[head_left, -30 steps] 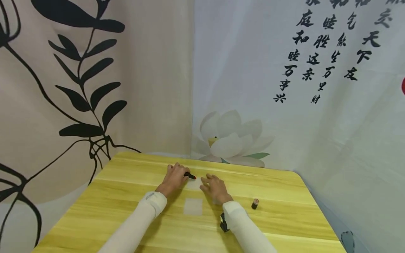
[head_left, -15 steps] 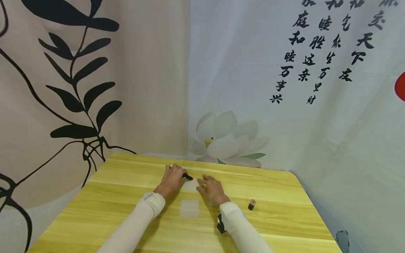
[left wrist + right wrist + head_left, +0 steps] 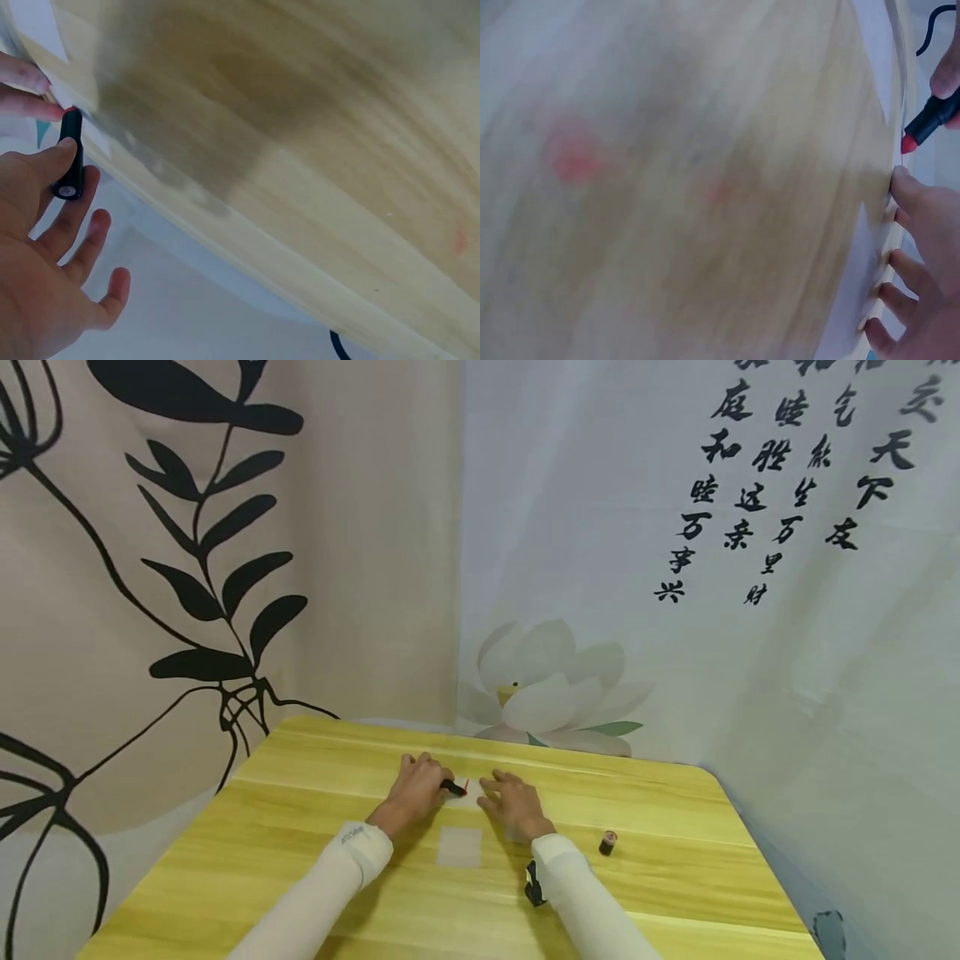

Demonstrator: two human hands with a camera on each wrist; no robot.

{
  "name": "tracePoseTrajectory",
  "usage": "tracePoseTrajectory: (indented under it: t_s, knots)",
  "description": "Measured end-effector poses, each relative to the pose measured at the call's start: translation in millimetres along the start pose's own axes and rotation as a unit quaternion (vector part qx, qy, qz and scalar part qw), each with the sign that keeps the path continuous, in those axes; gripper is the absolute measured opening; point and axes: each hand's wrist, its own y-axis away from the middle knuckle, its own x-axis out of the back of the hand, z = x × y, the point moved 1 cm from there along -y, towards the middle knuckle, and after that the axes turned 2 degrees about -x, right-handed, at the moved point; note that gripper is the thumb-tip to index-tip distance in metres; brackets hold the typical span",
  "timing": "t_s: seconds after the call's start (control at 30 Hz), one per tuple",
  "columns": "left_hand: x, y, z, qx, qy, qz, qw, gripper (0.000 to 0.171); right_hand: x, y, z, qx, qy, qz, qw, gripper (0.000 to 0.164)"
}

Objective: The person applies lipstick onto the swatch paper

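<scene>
In the head view my left hand (image 3: 416, 789) pinches a black lipstick (image 3: 453, 788) between thumb and fingers, its other fingers spread in the left wrist view. The red tip of the lipstick (image 3: 909, 144) points down at a small white paper square (image 3: 474, 795) near the table's far side. A short red stroke shows on that paper by the tip. My right hand (image 3: 516, 806) rests at the paper's right edge, fingers spread and slightly bent, holding nothing; its thumb lies close to the tip in the right wrist view.
A second paper square (image 3: 459, 847) lies nearer on the wooden table (image 3: 360, 893), and another piece (image 3: 514, 836) is partly hidden by the right wrist. A small dark cylinder (image 3: 607, 842) stands to the right. A black object (image 3: 534, 887) sits beside the right sleeve. Printed cloth hangs behind.
The lipstick tip has moved down a little over the far paper, and a red stroke now shows there. The right hand has stayed by the paper; the head view has shifted slightly.
</scene>
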Motion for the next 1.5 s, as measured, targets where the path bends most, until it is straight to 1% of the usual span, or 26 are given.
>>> tracePoseTrajectory:
  t_s: [0.1,0.2,0.33,0.6,0.7,0.8,0.93,1.07,1.2,1.3,1.4,1.5]
  knots:
    - [-0.7,2.9,2.4,-0.011,-0.005,0.007,0.9999,0.014,0,-1,4,-0.007,0.006,0.0,1.0,0.046]
    - [-2.4,6.4,4.1,-0.016,0.003,0.009,0.9998,0.014,1,-2,6,-0.011,0.001,-0.001,1.0,0.046]
    - [-4.4,12.0,5.8,-0.014,0.014,0.004,0.9998,0.014,0,0,7,-0.013,-0.006,-0.003,1.0,0.046]
    - [-2.8,20.5,7.7,-0.016,0.032,0.011,0.9993,0.014,-4,4,6,-0.01,-0.015,0.0,1.0,0.045]
    - [-3.3,21.0,6.9,-0.01,0.029,0.014,0.9994,0.015,-6,5,6,-0.002,-0.008,0.005,1.0,0.045]
    - [-1.7,20.2,6.6,-0.008,0.023,0.029,0.9993,0.018,-7,7,6,0.006,-0.002,0.014,1.0,0.045]
    - [3.8,18.6,7.6,-0.005,0.013,0.049,0.9987,0.02,-7,8,6,0.014,-0.012,0.029,0.999,0.044]
    - [8.2,18.4,8.9,0.001,0.007,0.05,0.9987,0.021,-7,9,7,0.023,-0.02,0.04,0.999,0.043]
    - [9.9,19.6,10.3,0.005,0.006,0.043,0.9991,0.021,-10,10,8,0.026,-0.024,0.039,0.999,0.044]
    - [11.0,20.7,10.1,0.006,0.009,0.044,0.999,0.022,-7,10,7,0.008,-0.046,0.011,0.999,0.05]
    - [13.3,20.9,9.3,0.007,0.011,0.053,0.9985,0.022,2,7,6,-0.013,-0.097,-0.014,0.995,0.057]
    - [17.8,19.8,9.4,0.004,0.011,0.065,0.9978,0.022,13,7,12,-0.012,-0.141,-0.013,0.99,0.06]
